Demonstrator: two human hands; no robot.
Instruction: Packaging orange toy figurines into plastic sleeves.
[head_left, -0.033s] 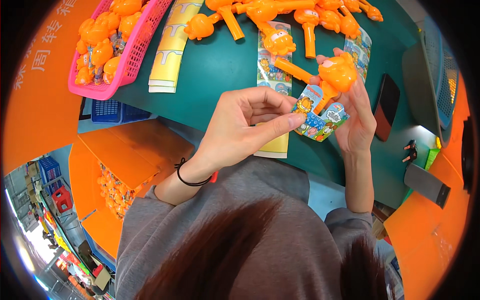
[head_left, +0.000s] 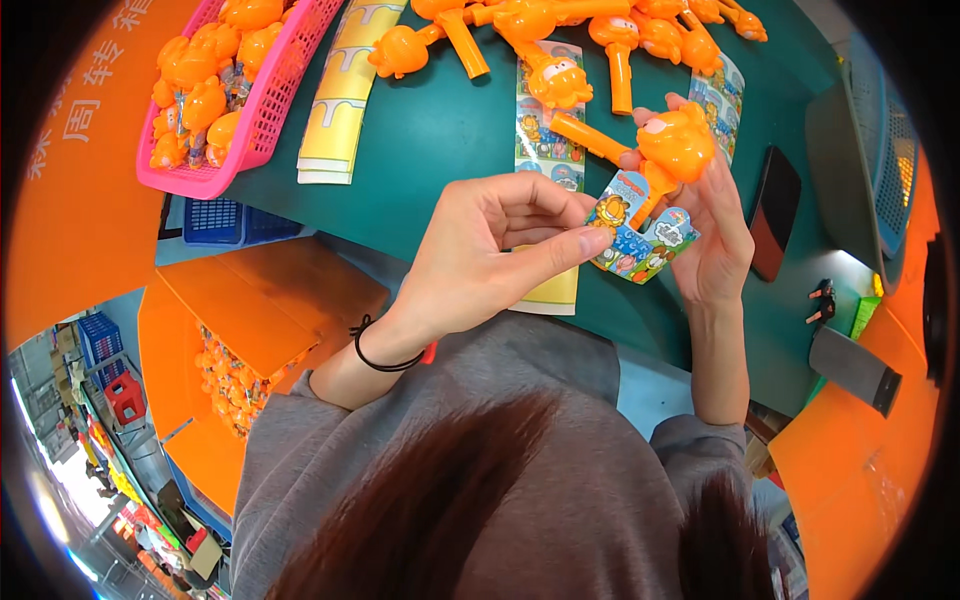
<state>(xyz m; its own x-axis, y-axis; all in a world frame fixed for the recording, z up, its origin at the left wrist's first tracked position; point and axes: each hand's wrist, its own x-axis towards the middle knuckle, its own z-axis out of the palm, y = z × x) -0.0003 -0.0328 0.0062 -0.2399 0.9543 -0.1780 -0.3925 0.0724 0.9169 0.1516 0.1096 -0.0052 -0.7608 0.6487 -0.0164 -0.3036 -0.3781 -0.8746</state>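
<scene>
My right hand (head_left: 718, 235) is wrapped round a glossy orange cat-head toy (head_left: 678, 145) above the table; its short orange stem points down and to the left. Between the thumb and fingers of my left hand (head_left: 490, 250) is pinched a colourful cartoon-printed sticker (head_left: 640, 245). The sticker is bent round in front of the stem; whether it touches it I cannot tell. An orange tube (head_left: 590, 138) runs in behind my right fingertips, and its far end is hidden.
Several orange cat-head toys (head_left: 558, 82) lie along the far side of the green table (head_left: 440, 130). Printed sheets (head_left: 548, 150) and a yellow strip (head_left: 335, 100) lie there too. A pink basket (head_left: 255, 120) of toys stands far left, a dark phone (head_left: 775, 215) on the right.
</scene>
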